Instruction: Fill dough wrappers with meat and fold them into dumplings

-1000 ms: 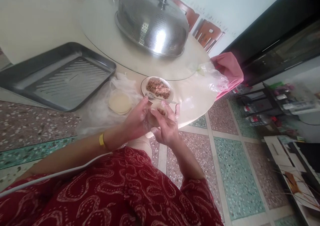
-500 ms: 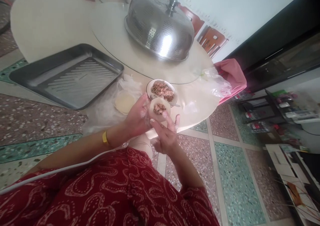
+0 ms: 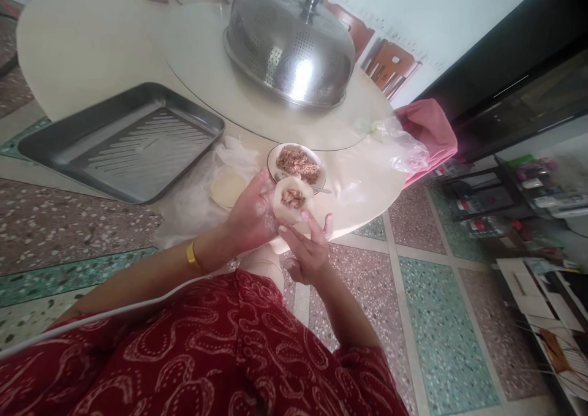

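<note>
Wrapper [image 3: 294, 215], one: just nearer the wearer than the plate [image 3: 272, 160]; filling [image 3: 293, 198] laid on, edge unsealed.
Left hand [image 3: 252, 217]: holding wrapper.
Right hand [image 3: 307, 250]: fingers at its edge, grip unclear.
More filling [image 3: 298, 163]: on plate, unused.
Spare dough [image 3: 227, 188]: left of plate, unfilled.

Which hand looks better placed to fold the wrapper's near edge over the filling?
Probably the right hand: its fingertips are at the near edge of the wrapper, close to the filling. The left hand sits along the wrapper's left side, apparently supporting it.
</note>
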A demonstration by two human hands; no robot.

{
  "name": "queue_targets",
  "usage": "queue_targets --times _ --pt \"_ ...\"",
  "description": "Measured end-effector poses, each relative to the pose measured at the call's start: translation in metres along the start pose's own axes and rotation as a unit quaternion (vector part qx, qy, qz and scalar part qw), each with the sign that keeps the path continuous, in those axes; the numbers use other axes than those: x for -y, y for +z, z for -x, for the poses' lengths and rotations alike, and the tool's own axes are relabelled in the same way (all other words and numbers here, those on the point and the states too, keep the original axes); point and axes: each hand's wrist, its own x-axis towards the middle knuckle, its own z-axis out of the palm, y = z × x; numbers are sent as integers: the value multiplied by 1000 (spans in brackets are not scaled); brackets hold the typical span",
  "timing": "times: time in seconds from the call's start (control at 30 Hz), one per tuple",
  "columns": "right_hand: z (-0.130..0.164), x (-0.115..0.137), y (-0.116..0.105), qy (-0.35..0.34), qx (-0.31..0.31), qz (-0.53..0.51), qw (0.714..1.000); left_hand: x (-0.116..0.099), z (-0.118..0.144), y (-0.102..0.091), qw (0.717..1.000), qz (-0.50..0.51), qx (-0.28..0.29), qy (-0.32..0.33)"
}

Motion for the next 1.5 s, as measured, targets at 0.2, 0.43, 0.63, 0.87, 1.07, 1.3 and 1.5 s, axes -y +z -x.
queue_targets --times 0.2,0.43,0.63,0.87,1.07,1.3,1.5 --pt "10 -4 -2 16 -10 -37 999 -2 1 0 1000 6 11 2" --pt "13 -7 -5 23 -38 -23 999 -3 1 0 1000 -18 19 -7" --pt "16 -5 1 10 -43 1 999 -2 5 5 999 -32 26 11" --pt "15 -1 3 10 -41 -4 999 0 3 5 998 -45 41 15" --pt "17 -2 1 13 -30 -1 999 0 3 2 997 -52 49 10" --pt "24 -9 -6 41 -52 -2 998 -3 3 0 998 -54 41 -8" --pt "22 -8 -1 30 -70 4 997 -4 4 1 997 -51 47 -16"
